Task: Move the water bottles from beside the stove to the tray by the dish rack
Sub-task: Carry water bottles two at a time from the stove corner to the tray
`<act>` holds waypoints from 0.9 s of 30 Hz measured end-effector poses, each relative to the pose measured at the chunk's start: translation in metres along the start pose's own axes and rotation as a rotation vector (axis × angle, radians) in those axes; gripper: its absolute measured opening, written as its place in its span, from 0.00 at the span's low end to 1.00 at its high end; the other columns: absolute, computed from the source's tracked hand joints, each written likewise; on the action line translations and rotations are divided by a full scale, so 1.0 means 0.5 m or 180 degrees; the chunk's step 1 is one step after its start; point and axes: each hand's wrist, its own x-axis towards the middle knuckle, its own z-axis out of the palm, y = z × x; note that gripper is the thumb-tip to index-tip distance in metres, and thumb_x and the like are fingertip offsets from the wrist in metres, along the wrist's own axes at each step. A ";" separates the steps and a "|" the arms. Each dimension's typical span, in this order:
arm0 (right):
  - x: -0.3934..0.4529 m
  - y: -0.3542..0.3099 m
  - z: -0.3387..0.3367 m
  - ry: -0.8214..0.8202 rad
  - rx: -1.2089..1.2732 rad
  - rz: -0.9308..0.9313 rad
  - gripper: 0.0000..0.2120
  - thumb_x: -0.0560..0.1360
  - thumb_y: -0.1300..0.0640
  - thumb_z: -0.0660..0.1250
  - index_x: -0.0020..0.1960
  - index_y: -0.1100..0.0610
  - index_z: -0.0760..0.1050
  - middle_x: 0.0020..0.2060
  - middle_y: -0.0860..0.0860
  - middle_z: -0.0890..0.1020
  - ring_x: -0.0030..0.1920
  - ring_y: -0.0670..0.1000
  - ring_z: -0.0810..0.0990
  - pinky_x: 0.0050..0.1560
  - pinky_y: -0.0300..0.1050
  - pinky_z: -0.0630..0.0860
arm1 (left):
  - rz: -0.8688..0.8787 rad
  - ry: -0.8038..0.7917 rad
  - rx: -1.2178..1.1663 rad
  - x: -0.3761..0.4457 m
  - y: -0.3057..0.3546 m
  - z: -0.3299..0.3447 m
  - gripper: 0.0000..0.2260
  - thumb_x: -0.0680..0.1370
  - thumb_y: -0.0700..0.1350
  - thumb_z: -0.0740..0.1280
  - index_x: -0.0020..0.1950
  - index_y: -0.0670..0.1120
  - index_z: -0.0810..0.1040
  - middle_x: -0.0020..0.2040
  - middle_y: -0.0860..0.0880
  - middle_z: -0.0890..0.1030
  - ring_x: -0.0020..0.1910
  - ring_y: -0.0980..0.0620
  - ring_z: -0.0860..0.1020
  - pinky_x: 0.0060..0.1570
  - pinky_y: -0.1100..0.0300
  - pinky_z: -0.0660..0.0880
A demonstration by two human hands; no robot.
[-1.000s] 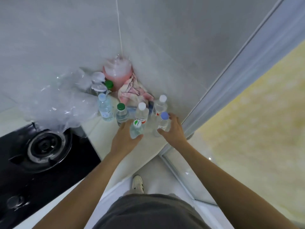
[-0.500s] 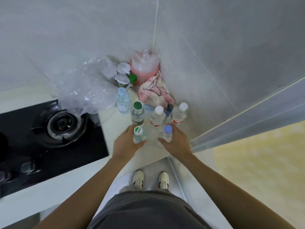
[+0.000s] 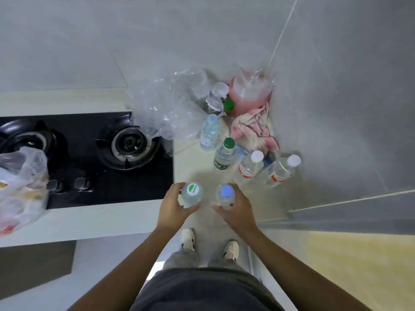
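Observation:
My left hand point(image 3: 173, 207) grips a clear water bottle with a green-and-white cap point(image 3: 191, 194), held near the counter's front edge. My right hand point(image 3: 235, 209) grips a second bottle with a blue cap point(image 3: 225, 195) beside it. Several more bottles stand on the cream counter point(image 3: 190, 158) right of the stove: one with a pale blue cap point(image 3: 210, 132), one with a green cap point(image 3: 224, 153), and two with white caps point(image 3: 250, 166) point(image 3: 283, 169). The tray and dish rack are out of view.
A black gas stove point(image 3: 107, 158) lies to the left, with a filled plastic bag point(image 3: 20, 185) on it. Crumpled clear plastic point(image 3: 170, 106), a pink container point(image 3: 249, 93) and a pink cloth point(image 3: 256, 129) fill the corner. Grey walls close in behind and to the right.
Both hands have drawn their bottles back toward the counter's front edge, away from the other bottles. The view has swung left, showing more of the stove.

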 end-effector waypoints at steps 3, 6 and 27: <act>0.013 0.029 0.011 -0.0193 0.0100 0.0279 0.29 0.63 0.46 0.83 0.60 0.46 0.76 0.51 0.43 0.86 0.52 0.48 0.85 0.55 0.56 0.82 | -0.0331 -0.0186 -0.0196 0.026 -0.046 0.018 0.31 0.62 0.47 0.86 0.57 0.66 0.75 0.57 0.54 0.82 0.59 0.49 0.80 0.58 0.48 0.81; 0.031 0.047 0.028 -0.0382 0.0109 0.0570 0.36 0.56 0.37 0.82 0.60 0.49 0.78 0.51 0.44 0.86 0.53 0.49 0.85 0.59 0.54 0.81 | -0.0452 -0.0388 -0.0030 0.055 -0.068 0.038 0.33 0.62 0.40 0.87 0.58 0.58 0.75 0.53 0.53 0.82 0.56 0.47 0.81 0.53 0.61 0.77; 0.049 -0.283 0.071 -0.1549 0.0934 -0.0681 0.18 0.65 0.55 0.80 0.53 0.54 0.79 0.41 0.51 0.88 0.42 0.50 0.88 0.46 0.51 0.85 | -0.0505 0.1506 -0.1321 -0.200 0.085 -0.186 0.25 0.66 0.59 0.80 0.59 0.50 0.82 0.51 0.54 0.88 0.51 0.53 0.87 0.49 0.60 0.83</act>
